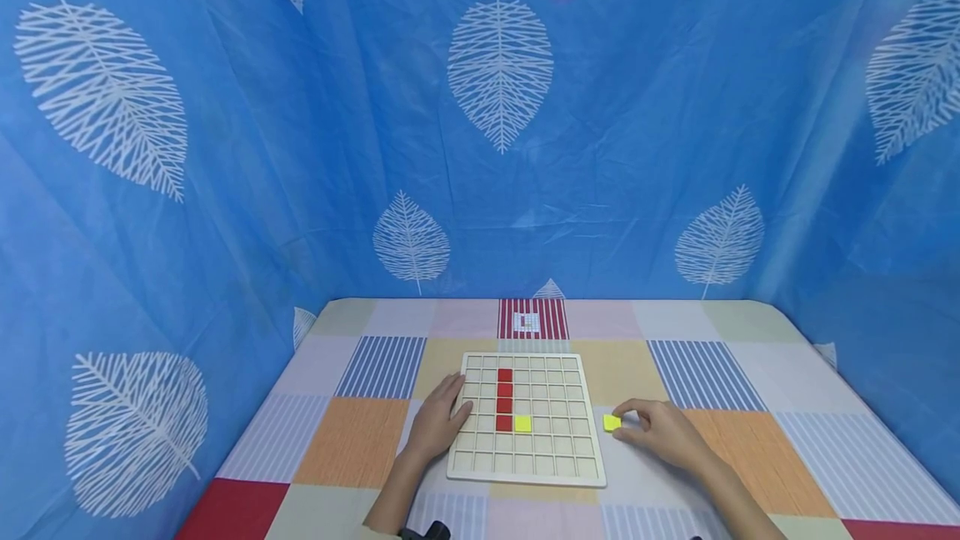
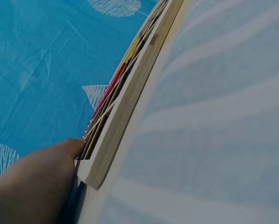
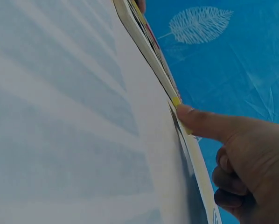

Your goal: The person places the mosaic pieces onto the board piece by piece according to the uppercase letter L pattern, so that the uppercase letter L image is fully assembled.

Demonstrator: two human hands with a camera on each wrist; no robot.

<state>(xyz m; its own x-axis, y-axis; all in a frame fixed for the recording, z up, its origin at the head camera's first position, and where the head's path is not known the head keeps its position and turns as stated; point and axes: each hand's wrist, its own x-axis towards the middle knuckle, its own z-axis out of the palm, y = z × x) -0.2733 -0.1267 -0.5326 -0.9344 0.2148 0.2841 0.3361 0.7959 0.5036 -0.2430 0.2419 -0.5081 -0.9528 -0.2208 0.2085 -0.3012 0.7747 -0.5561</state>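
Observation:
A pale wooden grid board [image 1: 525,481] lies flat on the table. A column of red square tiles [image 1: 505,390] sits in its cells, and one yellow tile [image 1: 522,423] lies just right of the lowest red one. My left hand [image 1: 437,419] rests at the board's left edge, its thumb [image 2: 75,147] on the rim in the left wrist view. To the right of the board, my right hand [image 1: 663,433] pinches a second yellow square tile [image 1: 611,423] between thumb and forefinger, low over the cloth. The other right fingers [image 3: 230,181] are curled in the right wrist view.
A patchwork-patterned cloth [image 1: 352,440] covers the table. Beyond the board, a small white card [image 1: 527,322] with a printed pattern lies on a red-striped patch. Blue curtains [image 1: 600,148] with white leaf prints enclose the back and both sides.

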